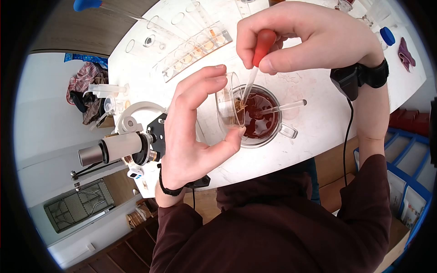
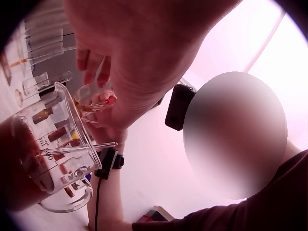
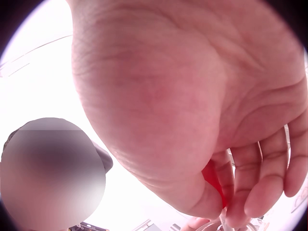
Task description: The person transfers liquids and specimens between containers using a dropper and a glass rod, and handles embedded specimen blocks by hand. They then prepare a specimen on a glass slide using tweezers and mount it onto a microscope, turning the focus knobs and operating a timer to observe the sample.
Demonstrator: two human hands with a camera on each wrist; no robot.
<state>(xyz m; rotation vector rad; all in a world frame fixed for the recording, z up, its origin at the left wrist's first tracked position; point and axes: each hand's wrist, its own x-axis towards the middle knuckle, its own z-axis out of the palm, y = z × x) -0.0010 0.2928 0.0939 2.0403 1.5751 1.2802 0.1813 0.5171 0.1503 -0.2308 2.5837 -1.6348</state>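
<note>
My left hand holds a small clear glass beaker between thumb and fingers, tilted, with some brown matter inside. Between thumb and fingers of my right hand is the red rubber bulb of a dropper. Its clear tube slants down into the small beaker's mouth. Under and beside these stands a large glass beaker with a handle, holding dark red liquid. A glass rod leans out over its rim. The left wrist view shows the large beaker's printed scale from the side.
A rack with small orange-tinted vessels stands at the back of the white table, with several glass tubes behind it. A microscope is at the left. A blue-capped bottle and a purple cloth lie at the far right.
</note>
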